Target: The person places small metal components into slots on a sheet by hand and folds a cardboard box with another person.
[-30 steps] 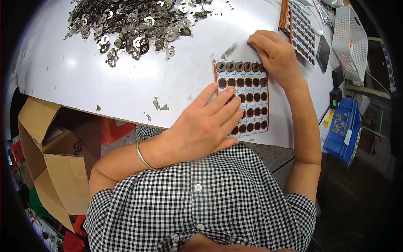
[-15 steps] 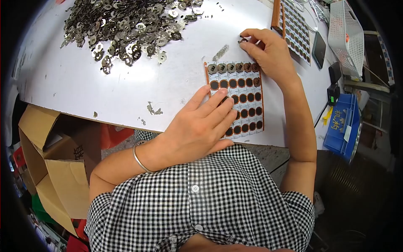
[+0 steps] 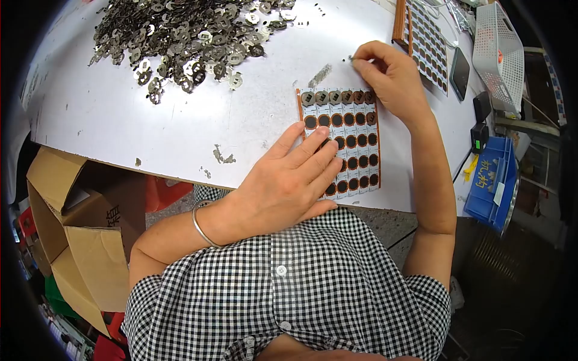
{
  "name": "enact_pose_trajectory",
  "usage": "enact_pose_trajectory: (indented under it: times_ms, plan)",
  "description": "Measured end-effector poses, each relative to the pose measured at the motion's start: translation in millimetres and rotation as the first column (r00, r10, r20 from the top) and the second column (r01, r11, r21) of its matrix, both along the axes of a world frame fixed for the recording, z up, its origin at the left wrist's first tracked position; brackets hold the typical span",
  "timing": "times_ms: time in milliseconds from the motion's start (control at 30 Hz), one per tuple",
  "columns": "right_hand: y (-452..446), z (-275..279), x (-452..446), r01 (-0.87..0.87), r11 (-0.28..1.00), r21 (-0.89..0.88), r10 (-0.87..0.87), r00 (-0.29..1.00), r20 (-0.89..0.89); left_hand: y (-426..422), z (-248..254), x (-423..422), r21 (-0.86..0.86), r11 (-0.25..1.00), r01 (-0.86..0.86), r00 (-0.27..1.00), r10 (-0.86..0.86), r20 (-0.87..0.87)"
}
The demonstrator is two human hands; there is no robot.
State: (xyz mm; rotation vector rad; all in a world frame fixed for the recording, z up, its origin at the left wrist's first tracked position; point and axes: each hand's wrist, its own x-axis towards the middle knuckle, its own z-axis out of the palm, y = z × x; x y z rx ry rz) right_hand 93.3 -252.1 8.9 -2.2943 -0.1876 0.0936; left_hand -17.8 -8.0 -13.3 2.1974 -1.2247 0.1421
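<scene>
My left hand (image 3: 289, 180) lies flat with fingers apart over the lower left of a circuit board panel (image 3: 379, 141). The panel has rows of round black pads in orange rings. Metal discs (image 3: 335, 97) with small slots cover its top row, and one more sits at the right end of the second row. Beyond the panel's upper right corner, my right hand (image 3: 391, 78) is closed in a pinch just above the table. Tiny dark bits (image 3: 344, 59) are by its fingertips; what the fingers hold is hidden.
A large pile of loose metal discs (image 3: 180, 45) spreads across the back left of the white table (image 3: 253, 114). At the right are stacked panels (image 3: 426, 48), a phone (image 3: 459, 73), a white basket (image 3: 497, 57) and a blue bin (image 3: 490, 180). An open cardboard box (image 3: 96, 259) stands below left.
My right thumb and forefinger have come closer together, and the dark piece seen at them before no longer shows clearly. My left hand stays on the panel. The whole view has shifted slightly.
</scene>
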Motion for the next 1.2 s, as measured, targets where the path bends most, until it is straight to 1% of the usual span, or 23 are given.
enact_pose_trajectory:
  times_ms: [33,133,233,333,433,533,633,833,933,967,1000,1033,1067,1167,1200]
  plan:
    - [2,4,-3,0.017,0.999,0.035,-0.016,0.999,-0.04,0,1,1,0.001,1.0,0.001,1.0,-0.001,0.001]
    - [7,24,-12,-0.028,0.965,0.261,0.072,0.984,-0.162,1,2,0,-0.001,1.0,-0.002,1.0,0.002,0.0]
    - [15,32,-22,0.01,0.926,0.379,0.113,0.947,-0.3,0,2,0,0.008,1.0,0.002,1.0,-0.002,0.009]
    - [18,35,-26,0.073,0.9,0.431,0.101,0.924,-0.368,0,1,0,0.002,1.0,0.0,1.0,0.0,0.015]
    - [19,37,-28,0.107,0.909,0.403,0.065,0.919,-0.39,0,0,0,-0.006,1.0,-0.003,1.0,0.003,0.028]
    - [16,38,-27,0.068,0.899,0.432,0.123,0.909,-0.399,1,0,-1,-0.011,1.0,-0.005,0.999,0.005,0.036]
    - [14,34,-27,0.07,0.885,0.46,0.139,0.903,-0.405,1,-2,-2,-0.019,1.0,-0.001,0.999,0.002,0.041]
    - [16,29,-29,0.11,0.847,0.52,0.131,0.905,-0.405,1,-3,-3,-0.03,1.0,0.0,0.999,0.001,0.053]
    - [19,27,-31,0.082,0.853,0.516,0.139,0.916,-0.375,0,-3,-3,-0.033,0.999,0.02,0.999,-0.018,0.046]
    - [21,32,-31,0.066,0.913,0.404,0.091,0.929,-0.358,1,-2,-1,-0.022,1.0,0.02,0.998,-0.018,0.061]
    - [21,31,-31,-0.004,0.97,0.244,0.059,0.974,-0.217,1,-1,-2,-0.015,1.0,0.009,0.997,-0.008,0.074]
    - [21,28,-31,-0.037,0.997,0.067,0.041,0.997,-0.068,2,0,-1,-0.013,1.0,0.002,0.996,0.0,0.091]
    - [22,28,-30,-0.023,0.999,-0.034,0.022,1.0,-0.015,2,0,-1,-0.014,1.0,-0.001,0.995,0.003,0.098]
    - [17,25,-26,-0.1,0.995,-0.017,0.102,0.988,0.115,1,-4,-3,-0.028,1.0,-0.006,0.995,0.009,0.097]
    - [14,28,-25,-0.151,0.987,-0.058,0.155,0.985,0.072,1,-4,-3,-0.028,1.0,-0.007,0.995,0.01,0.095]
